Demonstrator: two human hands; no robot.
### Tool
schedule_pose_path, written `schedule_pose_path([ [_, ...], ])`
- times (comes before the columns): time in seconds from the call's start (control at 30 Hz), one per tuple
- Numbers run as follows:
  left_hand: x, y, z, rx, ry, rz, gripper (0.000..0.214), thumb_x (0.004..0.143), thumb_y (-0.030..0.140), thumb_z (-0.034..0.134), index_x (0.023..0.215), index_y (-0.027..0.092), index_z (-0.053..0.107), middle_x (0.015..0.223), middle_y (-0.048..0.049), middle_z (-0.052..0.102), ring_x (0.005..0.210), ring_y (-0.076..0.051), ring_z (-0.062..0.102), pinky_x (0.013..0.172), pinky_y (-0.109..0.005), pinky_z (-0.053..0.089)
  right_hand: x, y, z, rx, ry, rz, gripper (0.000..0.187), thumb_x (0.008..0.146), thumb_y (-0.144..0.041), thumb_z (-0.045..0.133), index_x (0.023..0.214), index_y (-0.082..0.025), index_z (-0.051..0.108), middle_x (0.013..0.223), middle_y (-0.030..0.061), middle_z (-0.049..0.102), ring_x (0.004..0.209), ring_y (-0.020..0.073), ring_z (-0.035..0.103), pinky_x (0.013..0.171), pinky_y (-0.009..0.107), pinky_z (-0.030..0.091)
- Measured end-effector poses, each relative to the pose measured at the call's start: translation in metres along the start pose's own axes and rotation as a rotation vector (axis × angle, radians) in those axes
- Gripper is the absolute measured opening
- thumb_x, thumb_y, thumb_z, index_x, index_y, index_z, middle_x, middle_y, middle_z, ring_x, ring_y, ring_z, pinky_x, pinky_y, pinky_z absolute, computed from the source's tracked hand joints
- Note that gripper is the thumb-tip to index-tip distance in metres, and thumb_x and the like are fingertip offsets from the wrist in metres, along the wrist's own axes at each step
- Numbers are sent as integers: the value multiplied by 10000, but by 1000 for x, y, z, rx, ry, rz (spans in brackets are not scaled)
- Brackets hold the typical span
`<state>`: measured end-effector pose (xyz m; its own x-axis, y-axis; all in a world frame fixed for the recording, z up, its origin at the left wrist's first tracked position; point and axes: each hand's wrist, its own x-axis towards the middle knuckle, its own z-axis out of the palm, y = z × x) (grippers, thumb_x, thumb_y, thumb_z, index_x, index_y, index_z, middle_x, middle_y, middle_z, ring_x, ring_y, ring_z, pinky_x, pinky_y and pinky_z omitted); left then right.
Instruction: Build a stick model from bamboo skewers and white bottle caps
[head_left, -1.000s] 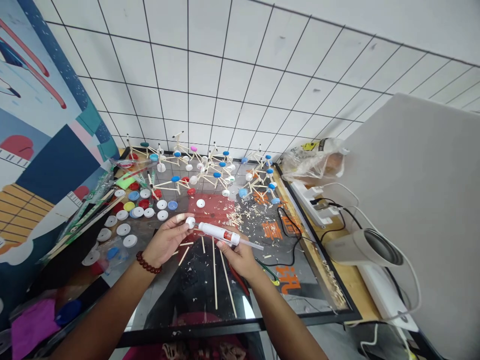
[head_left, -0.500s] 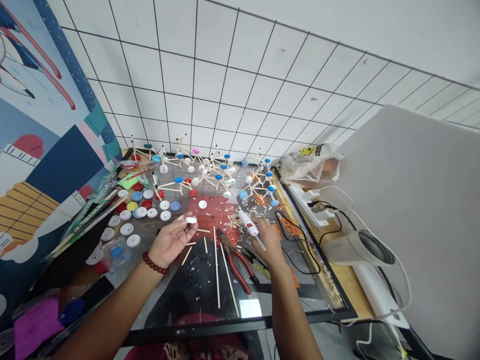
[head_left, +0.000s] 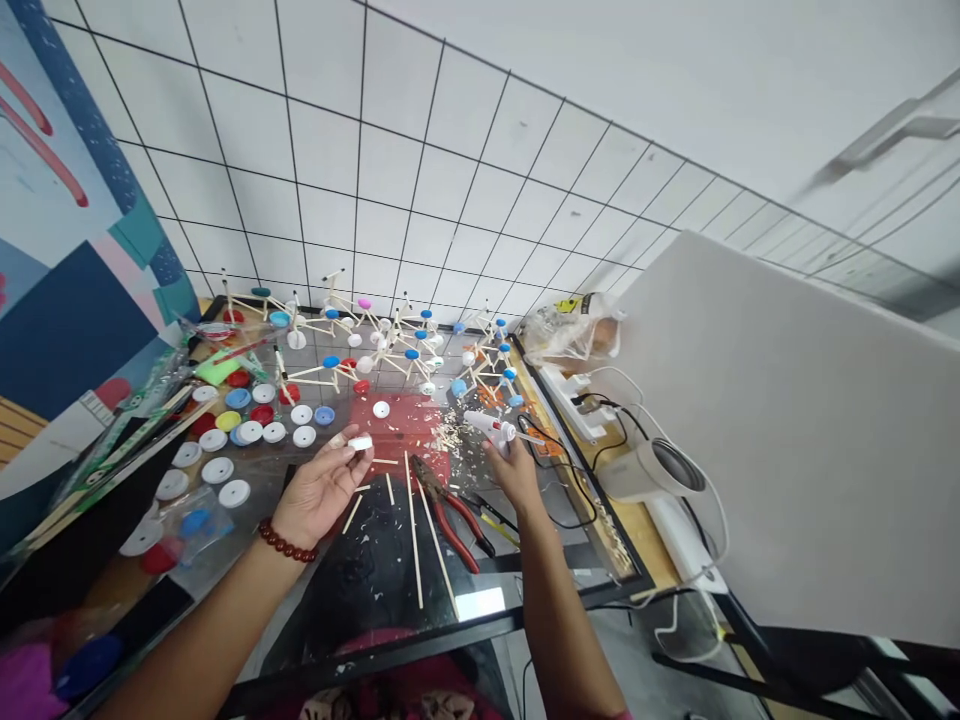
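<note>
A white bottle cap (head_left: 361,443) is pinched between the fingertips of my left hand (head_left: 319,495), palm turned up, above the table. My right hand (head_left: 515,476) grips a white hot glue gun (head_left: 487,428) by its handle. Its nozzle points left, and a glue stick juts from its back end. Below and between my hands lie red-handled pliers (head_left: 454,525) and thin wooden sticks (head_left: 415,540), some long, some cut short. Another white cap (head_left: 381,409) rests on the red patch of the tabletop, just beyond my left fingertips.
Stick-and-cap structures (head_left: 412,354) stand along the back by the tiled wall. Loose caps (head_left: 217,470) cover the left side. Wood chips (head_left: 448,435) lie scattered near the glue gun. A black cable (head_left: 570,523) loops at right, beside a power strip (head_left: 574,400) and a white cylinder (head_left: 637,472).
The view has swung right, so the table sits further left. My right hand has turned the glue gun to lie more level. My left hand still holds the cap.
</note>
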<state>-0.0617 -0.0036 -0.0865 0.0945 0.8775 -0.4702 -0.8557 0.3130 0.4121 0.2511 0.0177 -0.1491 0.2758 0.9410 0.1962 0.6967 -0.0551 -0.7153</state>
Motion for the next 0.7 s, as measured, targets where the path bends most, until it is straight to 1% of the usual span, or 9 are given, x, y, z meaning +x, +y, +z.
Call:
schedule_pose_path([
  [0.17,0,-4,1,29,-6,-1,303,763,-103,491,896,54,713,952,-143,743,935,-191,718,819,-235,606,-5,-2,2,-9,-35,1,455,781,-460,539,1050,-115,666,907,125,737,798,264,674,733,358,513],
  [0.3,1,-10,-3,62,-38,1,249,737,-95,533,810,41,729,976,-167,747,1044,-213,687,866,-223,585,-4,-6,1,-31,-62,-8,469,792,-438,542,1109,-108,641,939,126,734,815,261,675,739,360,513],
  [0.37,2,-12,-6,76,-80,-5,227,724,-74,570,800,60,737,1011,-161,747,1058,-210,680,893,-235,576,-8,-10,-6,-60,-65,-17,456,760,-412,601,1096,-106,644,970,140,724,863,280,664,772,381,503],
  [0.43,3,-14,-10,88,-138,-17,201,714,-30,631,829,88,746,1042,-134,746,1027,-204,688,917,-271,572,-17,-17,-18,-152,-47,-33,410,708,-350,679,1043,-113,665,1014,164,707,925,309,645,815,405,482],
  [0.5,2,-17,-13,104,-195,-21,209,695,21,706,875,116,752,1015,-90,754,966,-191,700,923,-298,574,-33,-30,-32,-359,-1,-55,298,719,-280,692,982,-140,690,1028,173,699,943,315,641,832,410,466],
  [0.53,1,-18,-14,116,-218,-17,230,681,43,740,895,128,753,988,-69,758,937,-181,702,918,-299,576,-42,-39,-37,-403,-6,-57,192,765,-263,665,919,-155,703,953,158,712,896,302,654,817,406,466],
  [0.57,0,-19,-14,130,-233,-9,254,667,63,768,909,137,754,959,-52,760,915,-171,703,910,-291,577,-51,-50,-40,-374,-34,-78,135,827,-265,617,869,-176,709,874,129,721,841,276,666,797,390,472],
  [0.6,-2,-20,-14,149,-244,3,276,652,79,792,917,145,754,935,-40,762,897,-163,703,898,-280,578,-59,-62,-41,-278,-72,-129,153,871,-278,582,863,-195,711,853,103,727,808,248,672,778,366,481],
  [0.7,-8,-24,-11,239,-261,43,354,612,120,840,951,171,753,937,-40,763,863,-154,706,842,-243,581,-73,-104,-31,127,-165,-288,143,909,-280,576,914,-222,707,862,57,725,785,189,669,717,294,508],
])
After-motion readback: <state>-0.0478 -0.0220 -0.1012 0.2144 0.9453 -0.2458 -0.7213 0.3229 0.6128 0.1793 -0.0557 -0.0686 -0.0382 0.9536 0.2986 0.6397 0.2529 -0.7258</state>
